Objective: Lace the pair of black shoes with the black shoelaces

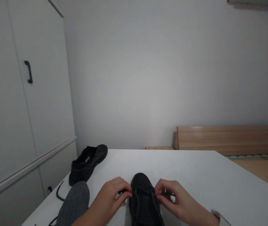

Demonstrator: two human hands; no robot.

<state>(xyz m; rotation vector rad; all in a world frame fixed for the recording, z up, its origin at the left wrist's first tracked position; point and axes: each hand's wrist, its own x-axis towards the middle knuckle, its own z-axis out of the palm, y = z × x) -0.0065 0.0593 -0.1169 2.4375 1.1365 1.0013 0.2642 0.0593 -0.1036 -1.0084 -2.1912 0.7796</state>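
Observation:
A black shoe (pixel 144 201) lies on the white table with its toe pointing away from me, its lower part cut off by the frame's bottom edge. On its left side, my left hand (pixel 116 196) is closed in a pinch on a dark shoelace at the eyelet edge. My right hand (pixel 175 197) pinches the lace on the opposite side, and a short dark piece of it shows behind the fingers. The fingertips of both hands touch or nearly touch the shoe's upper. Exactly how the lace runs is hard to make out against the black shoe.
The other black shoe (pixel 88 163) stands at the table's far left. A grey insole (pixel 75 201) and a loose black lace (pixel 59 193) lie nearer on the left. The white table (pixel 183 166) ends before a wall; a white cabinet (pixel 49 94) borders its left, a wooden headboard (pixel 228 138) is beyond.

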